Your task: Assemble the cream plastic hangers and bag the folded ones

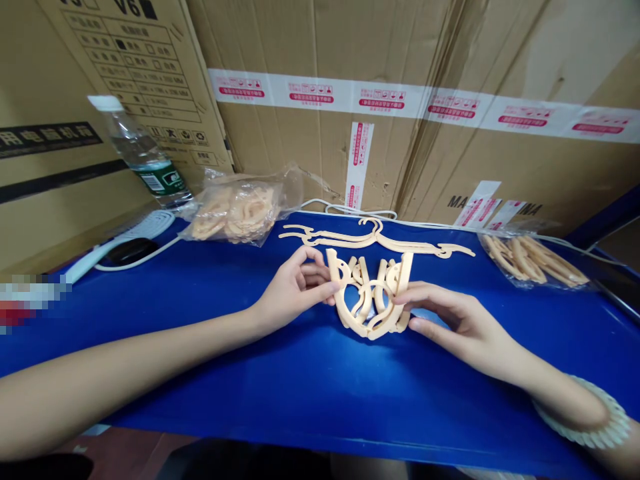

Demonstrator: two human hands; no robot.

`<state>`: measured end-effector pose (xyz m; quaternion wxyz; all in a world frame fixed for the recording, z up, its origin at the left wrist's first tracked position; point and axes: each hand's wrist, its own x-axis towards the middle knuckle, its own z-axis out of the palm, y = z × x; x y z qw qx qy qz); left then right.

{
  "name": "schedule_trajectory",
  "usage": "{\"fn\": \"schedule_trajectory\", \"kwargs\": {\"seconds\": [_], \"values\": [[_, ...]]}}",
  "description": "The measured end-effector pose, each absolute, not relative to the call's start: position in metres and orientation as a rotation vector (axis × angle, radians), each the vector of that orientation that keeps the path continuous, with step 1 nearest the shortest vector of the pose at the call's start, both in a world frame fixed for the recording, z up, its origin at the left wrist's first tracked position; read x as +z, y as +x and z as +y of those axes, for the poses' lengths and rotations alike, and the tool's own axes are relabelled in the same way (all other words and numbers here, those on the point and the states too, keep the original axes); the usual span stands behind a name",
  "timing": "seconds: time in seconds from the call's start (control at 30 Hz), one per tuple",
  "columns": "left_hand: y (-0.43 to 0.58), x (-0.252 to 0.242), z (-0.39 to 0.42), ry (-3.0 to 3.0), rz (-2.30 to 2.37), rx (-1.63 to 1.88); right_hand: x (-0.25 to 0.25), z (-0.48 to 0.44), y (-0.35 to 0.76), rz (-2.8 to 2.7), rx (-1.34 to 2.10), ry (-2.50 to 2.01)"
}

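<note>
Folded cream plastic clothes hangers (367,330) are held just over the blue table, their curved arms bent up into a U shape. My left hand (300,283) pinches their left arm between thumb and fingers. On the other side, my right hand (450,320) grips the right arm with its fingertips, the thumb lower down. Behind them, unfolded hangers (410,245) of the same colour lie spread out, hooks pointing to the back. How many hangers are in my hands I cannot tell.
A clear bag of folded hangers (245,213) lies back left, beside a water bottle (157,170). Another bagged set (535,260) is at the right. A white cable (345,208) runs along the back, before cardboard boxes (310,147). The blue table (280,393) ends near me.
</note>
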<state>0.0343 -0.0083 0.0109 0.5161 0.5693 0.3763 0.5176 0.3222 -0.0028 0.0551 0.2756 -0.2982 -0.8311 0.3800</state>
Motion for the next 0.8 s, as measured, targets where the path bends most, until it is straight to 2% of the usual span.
{"fn": "schedule_trajectory", "kwargs": {"seconds": [0.17,0.6,0.8], "values": [[0.034,0.012,-0.011,1.496,0.848,1.171,0.058,-0.003,0.324,-2.365,0.849,-0.762],[0.032,0.015,-0.02,1.964,0.662,1.038,0.06,-0.007,0.326,-2.376,0.821,-0.78],[0.035,0.015,-0.022,1.835,0.551,1.005,0.06,-0.007,0.326,-2.441,0.743,-0.728]]}}
